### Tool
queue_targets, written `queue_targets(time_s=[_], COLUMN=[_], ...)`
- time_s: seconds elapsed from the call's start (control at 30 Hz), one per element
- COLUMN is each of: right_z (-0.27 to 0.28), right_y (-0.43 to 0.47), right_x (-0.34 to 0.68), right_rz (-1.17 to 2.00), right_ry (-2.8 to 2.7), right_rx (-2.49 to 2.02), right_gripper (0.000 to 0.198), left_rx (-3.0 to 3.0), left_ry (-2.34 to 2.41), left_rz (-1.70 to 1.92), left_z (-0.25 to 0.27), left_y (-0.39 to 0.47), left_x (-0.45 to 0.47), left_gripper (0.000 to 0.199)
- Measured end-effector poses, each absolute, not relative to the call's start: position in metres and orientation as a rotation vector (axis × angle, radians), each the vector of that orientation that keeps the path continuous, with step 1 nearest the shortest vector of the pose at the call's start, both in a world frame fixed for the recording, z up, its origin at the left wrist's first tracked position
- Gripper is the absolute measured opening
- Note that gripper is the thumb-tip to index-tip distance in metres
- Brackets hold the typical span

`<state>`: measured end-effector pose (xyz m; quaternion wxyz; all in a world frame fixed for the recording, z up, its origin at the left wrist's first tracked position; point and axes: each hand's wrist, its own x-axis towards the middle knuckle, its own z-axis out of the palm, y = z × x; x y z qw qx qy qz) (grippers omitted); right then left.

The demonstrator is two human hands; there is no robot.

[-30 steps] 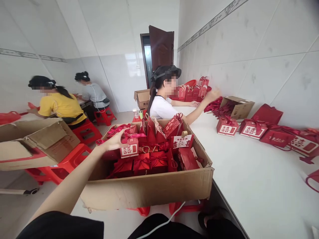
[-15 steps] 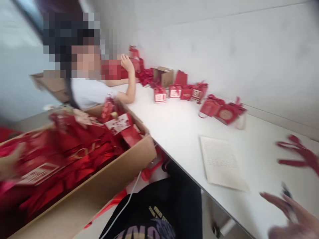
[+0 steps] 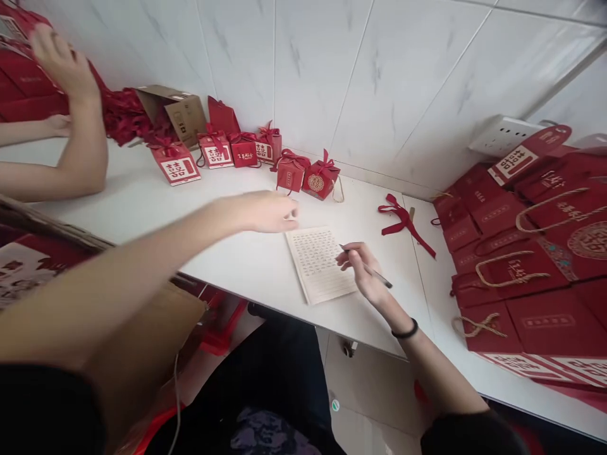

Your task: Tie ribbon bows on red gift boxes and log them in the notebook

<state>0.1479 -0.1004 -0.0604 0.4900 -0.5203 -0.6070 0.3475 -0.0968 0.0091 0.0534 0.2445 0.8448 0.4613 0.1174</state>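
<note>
My right hand is closed around a dark pen, its tip pointing up and left over the notepad. The notepad lies on the white table, its cream page covered in rows of handwriting on the upper part. My left hand hovers at the notepad's upper left corner, palm down. Its fingers are loosely bent, with a gap between thumb and forefinger and nothing visible in it. Just beyond it stand two red gift boxes tied with ribbon, one plain and one with a round gold emblem.
More red boxes line the wall beside an open cardboard box. Loose red ribbon lies to the right, near stacked red gift bags. A co-worker's arm rests at far left. A large carton stands below my left arm.
My view has swung right. My left hand has left the carton of red bags and come over the table beside the notepad. The pen hand now sits at the page.
</note>
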Motion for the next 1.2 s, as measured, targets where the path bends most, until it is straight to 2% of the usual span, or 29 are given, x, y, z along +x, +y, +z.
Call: queue_targets(time_s=[0.07, 0.23, 0.33, 0.57, 1.2], right_z=[-0.070, -0.093, -0.095, -0.093, -0.089], right_y=[-0.087, -0.077, -0.078, -0.078, -0.082], right_x=[0.138, 0.130, 0.135, 0.148, 0.145], right_rz=[0.987, 1.098, 1.140, 0.886, 0.827], right_ry=[-1.388, -1.212, -1.142, -1.430, -1.568], right_rx=[-1.233, -1.266, -1.291, -1.385, -1.511], right_gripper=[0.040, 0.036, 0.035, 0.035, 0.033], left_rx=[2.483, 2.187, 2.143, 2.386, 2.333], left_ry=[1.164, 1.317, 1.411, 1.503, 1.530], left_rz=[0.176, 0.602, 0.620, 0.409, 0.356], left_z=[0.019, -0.065, -0.086, -0.090, -0.086], left_y=[0.022, 0.031, 0.031, 0.035, 0.033], left_x=[-0.047, 0.013, 0.017, 0.025, 0.030], left_gripper=[0.019, 0.032, 0.033, 0.030, 0.031])
